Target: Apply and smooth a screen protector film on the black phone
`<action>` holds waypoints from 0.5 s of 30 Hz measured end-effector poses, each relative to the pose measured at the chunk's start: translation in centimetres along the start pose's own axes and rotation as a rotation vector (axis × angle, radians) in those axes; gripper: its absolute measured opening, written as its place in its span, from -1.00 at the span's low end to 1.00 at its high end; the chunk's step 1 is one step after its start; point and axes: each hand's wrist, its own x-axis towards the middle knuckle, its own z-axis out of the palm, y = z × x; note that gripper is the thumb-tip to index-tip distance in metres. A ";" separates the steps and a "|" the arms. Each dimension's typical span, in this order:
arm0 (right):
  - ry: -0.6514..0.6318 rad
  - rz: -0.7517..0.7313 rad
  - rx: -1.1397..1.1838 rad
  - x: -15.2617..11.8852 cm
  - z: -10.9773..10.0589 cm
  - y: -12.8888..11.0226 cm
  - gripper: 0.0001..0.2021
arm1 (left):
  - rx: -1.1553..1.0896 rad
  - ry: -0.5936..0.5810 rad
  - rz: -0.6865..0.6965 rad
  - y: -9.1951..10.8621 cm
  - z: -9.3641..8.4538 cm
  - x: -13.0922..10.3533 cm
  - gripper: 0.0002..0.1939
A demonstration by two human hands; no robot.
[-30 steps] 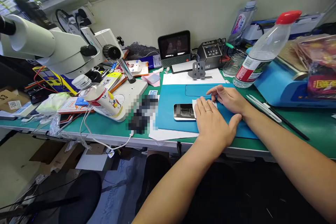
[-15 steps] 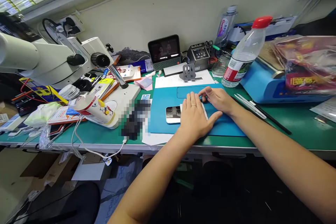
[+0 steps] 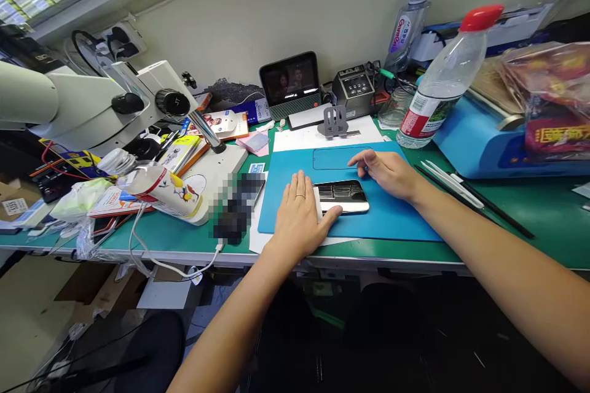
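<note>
A phone [image 3: 348, 195] with a shiny dark screen lies on the blue mat [image 3: 391, 224]. My left hand [image 3: 302, 212], a ring on one finger, lies flat over the phone's left end with its fingers stretched out. Beneath the palm a thin white piece [image 3: 318, 204], cloth or paper, shows only at its edge. To the right of the phone, my right hand [image 3: 389, 175] is held over the mat, its fingers loosely bent and apart, with nothing visible in them. A thin phone-shaped outline [image 3: 329, 158] with a dark border lies on the mat behind the phone.
A drink bottle [image 3: 166, 187] and a microscope [image 3: 92, 98] stand on the left, beside a blurred-out device [image 3: 235, 209]. A small screen [image 3: 290, 83] stands behind. Right are a red-capped bottle [image 3: 433, 98], thin tools [image 3: 454, 184] and a blue machine [image 3: 483, 141].
My left hand has slid left across the phone with the white piece, baring the phone's right end and covering its left end. My right hand stays near the same spot.
</note>
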 end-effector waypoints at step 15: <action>0.058 0.019 -0.011 0.0 -0.4 -0.8 -0.17 | -0.099 0.045 0.101 7.3 0.9 3.3 -0.02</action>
